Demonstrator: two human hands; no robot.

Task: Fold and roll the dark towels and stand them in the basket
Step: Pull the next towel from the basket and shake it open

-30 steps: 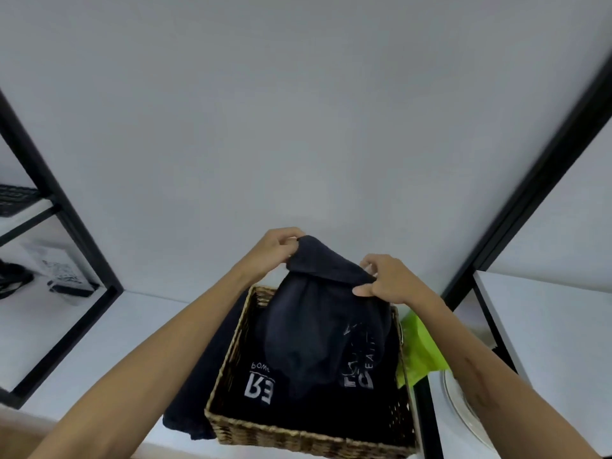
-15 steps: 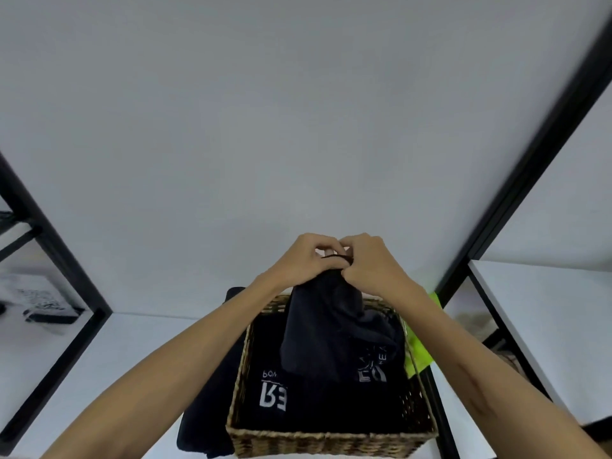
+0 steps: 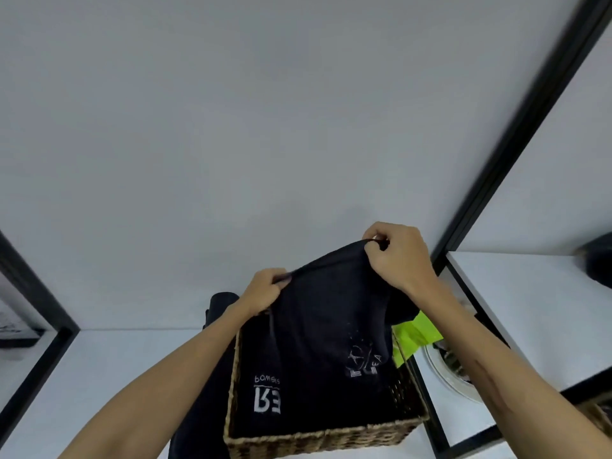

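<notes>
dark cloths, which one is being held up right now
The dark cloth stretched between the left hand and right hand above the basket. The others lie in the basket or hang beside its left wall.

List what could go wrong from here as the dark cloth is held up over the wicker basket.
The left hand and right hand pinch only the top edge of the dark cloth, so a slip could drop it in a heap. Its lower part hangs into the wicker basket against another printed dark cloth, which may snag and lift. A swing could brush the neon-green item beside the basket.
</notes>
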